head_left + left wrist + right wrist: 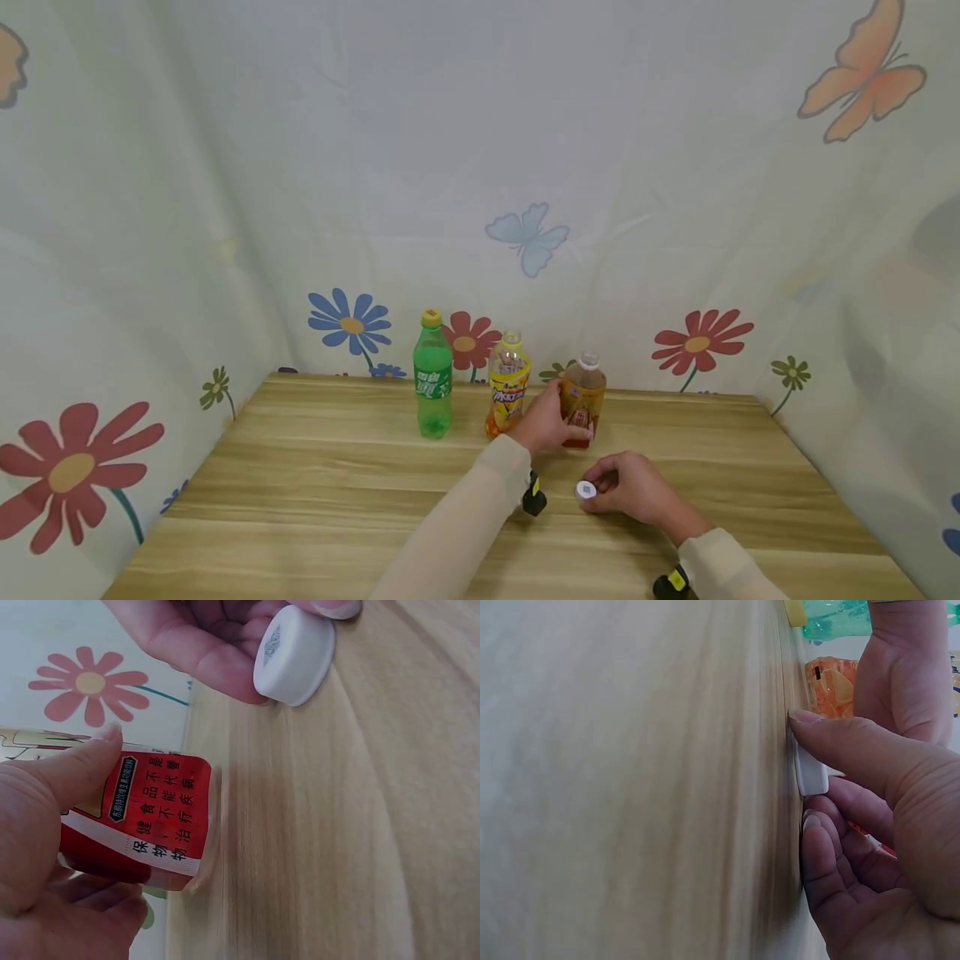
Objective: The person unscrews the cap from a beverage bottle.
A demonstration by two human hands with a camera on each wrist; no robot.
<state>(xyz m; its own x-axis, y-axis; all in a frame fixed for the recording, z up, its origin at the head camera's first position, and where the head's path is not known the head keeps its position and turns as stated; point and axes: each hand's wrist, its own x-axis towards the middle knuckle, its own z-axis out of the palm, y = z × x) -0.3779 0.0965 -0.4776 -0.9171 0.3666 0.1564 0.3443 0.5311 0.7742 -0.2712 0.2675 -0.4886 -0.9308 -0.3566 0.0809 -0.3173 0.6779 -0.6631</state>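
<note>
My left hand point(543, 423) grips the lower part of a bottle point(589, 382) with an orange and red label. Its neck is uncapped. In the left wrist view the thumb lies along the red label point(169, 814), and the other fingers are partly hidden behind the bottle. Nearer to me, my right hand point(637, 490) pinches a white bottle cap point(586, 490) between thumb and fingers. The cap point(810, 769) touches the tabletop in the right wrist view, and a small printed code shows on its top in the left wrist view.
Just left of the held bottle stands an uncapped bottle point(510, 387) with a yellow label and orange contents. Farther left is a green bottle point(432, 375) with a yellow cap. A flowered curtain point(600, 250) encloses the wood-grain table point(315, 492) at the back and sides.
</note>
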